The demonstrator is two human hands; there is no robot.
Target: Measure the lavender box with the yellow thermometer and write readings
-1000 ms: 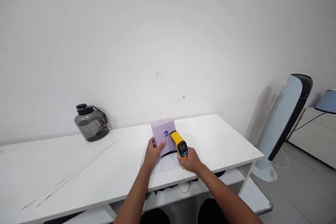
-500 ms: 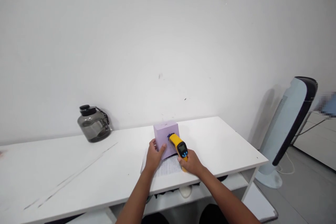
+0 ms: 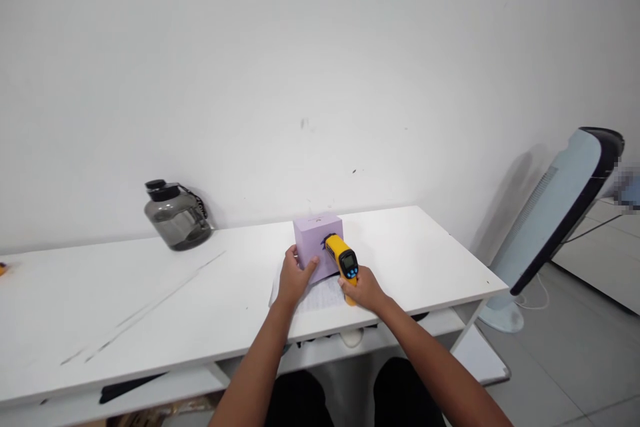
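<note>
A light purple box [image 3: 311,238] stands upright near the middle of the white desk [image 3: 395,250]. My left hand [image 3: 296,273] grips its left side, with the thumb across the front face. My right hand [image 3: 367,290] is wrapped round the handle of a yellow and black infrared thermometer [image 3: 340,250]. The thermometer's nose points at the front of the box, very close to a dark mark there; whether they touch, I cannot tell. Its small screen and blue buttons face me. Under the box and hands lies a printed paper sheet [image 3: 315,297].
A grey see-through jug [image 3: 177,220] with a black lid stands at the left by the wall. Beyond the desk's right end is a tall leaning tower fan [image 3: 545,220]. A shelf [image 3: 320,360] holding dark items runs below the desktop. A small orange object [image 3: 3,268] shows at the left edge.
My view has tipped slightly downward, so the desk and things on it appear higher. Both hands keep their hold, and the thermometer stays at the front of the box.
</note>
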